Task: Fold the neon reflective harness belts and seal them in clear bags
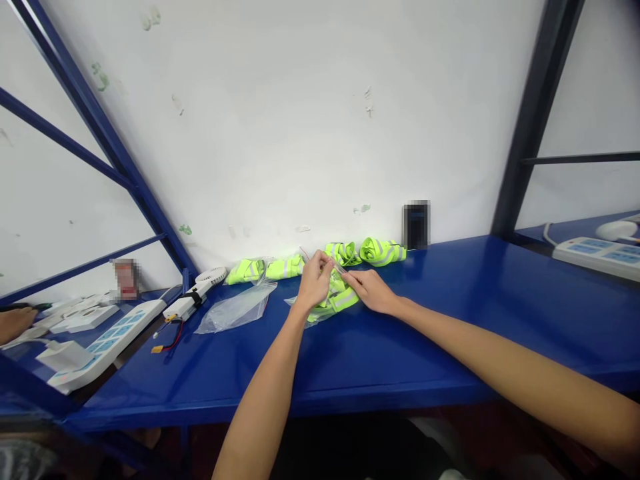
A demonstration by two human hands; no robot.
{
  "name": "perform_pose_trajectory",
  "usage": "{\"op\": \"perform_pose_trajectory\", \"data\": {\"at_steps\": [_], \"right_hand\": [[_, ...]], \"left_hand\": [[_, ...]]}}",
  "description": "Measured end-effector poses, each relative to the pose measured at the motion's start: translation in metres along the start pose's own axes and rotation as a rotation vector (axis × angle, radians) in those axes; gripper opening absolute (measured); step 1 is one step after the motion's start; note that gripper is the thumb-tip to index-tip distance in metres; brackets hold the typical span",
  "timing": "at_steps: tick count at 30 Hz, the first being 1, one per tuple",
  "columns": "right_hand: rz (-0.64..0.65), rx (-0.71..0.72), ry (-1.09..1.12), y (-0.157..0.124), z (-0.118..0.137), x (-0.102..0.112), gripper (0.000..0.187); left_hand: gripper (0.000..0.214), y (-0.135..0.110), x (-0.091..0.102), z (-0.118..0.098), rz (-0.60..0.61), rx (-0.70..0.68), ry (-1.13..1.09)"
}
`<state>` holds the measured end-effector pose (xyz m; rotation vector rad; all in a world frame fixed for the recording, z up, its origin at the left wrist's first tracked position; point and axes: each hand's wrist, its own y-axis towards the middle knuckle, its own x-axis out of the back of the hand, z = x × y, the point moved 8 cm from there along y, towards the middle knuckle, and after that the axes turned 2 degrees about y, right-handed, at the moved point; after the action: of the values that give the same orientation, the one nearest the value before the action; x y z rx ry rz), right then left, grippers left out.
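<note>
My left hand [314,280] and my right hand [371,291] meet over a folded neon-yellow reflective vest [339,300] lying in a clear plastic bag on the blue bench [450,313]. Both hands pinch the top edge of that bag, fingers closed on it. Several rolled neon-yellow vests lie along the wall behind: two to the left [265,269] and two to the right [373,251]. An empty clear plastic bag [235,310] lies flat left of my left hand.
A white power strip [107,343], a small white handheld fan [200,287] and a red-black wire with yellow plug [167,340] sit at left. Another person's hand [15,323] shows at the far left. Another power strip [597,255] lies at right. Blue frame posts rise on both sides.
</note>
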<state>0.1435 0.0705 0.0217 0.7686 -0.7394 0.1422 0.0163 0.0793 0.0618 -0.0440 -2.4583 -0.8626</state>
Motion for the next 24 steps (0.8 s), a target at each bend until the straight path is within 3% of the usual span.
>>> {"op": "perform_pose_trajectory", "data": {"at_steps": [4,9,12,17,20,22,24], "right_hand": [[-0.032,0.015,0.041,-0.007,0.002,0.004,0.032],[-0.057,-0.036,-0.023,-0.003,-0.006,0.002,0.035],[0.001,-0.076,0.077,-0.002,-0.013,-0.002,0.035],[0.275,-0.197,0.505,-0.011,-0.018,-0.027,0.044],[0.2,-0.247,0.633,-0.001,-0.022,-0.028,0.047],[0.103,-0.265,0.681,0.018,-0.021,-0.027,0.045],[0.009,-0.289,0.706,0.047,-0.019,-0.028,0.042]], "left_hand": [[0.015,-0.005,-0.002,-0.014,0.03,-0.07,0.054],[0.023,-0.002,-0.001,-0.004,-0.035,-0.033,0.17],[0.022,-0.001,-0.002,-0.003,-0.054,-0.043,0.209],[0.022,-0.015,0.027,-0.031,-0.364,-0.242,0.495],[0.022,-0.023,0.022,-0.039,-0.329,-0.322,0.59],[0.022,-0.025,0.015,-0.037,-0.275,-0.33,0.607],[0.027,-0.026,0.018,-0.03,-0.319,-0.286,0.613]]}}
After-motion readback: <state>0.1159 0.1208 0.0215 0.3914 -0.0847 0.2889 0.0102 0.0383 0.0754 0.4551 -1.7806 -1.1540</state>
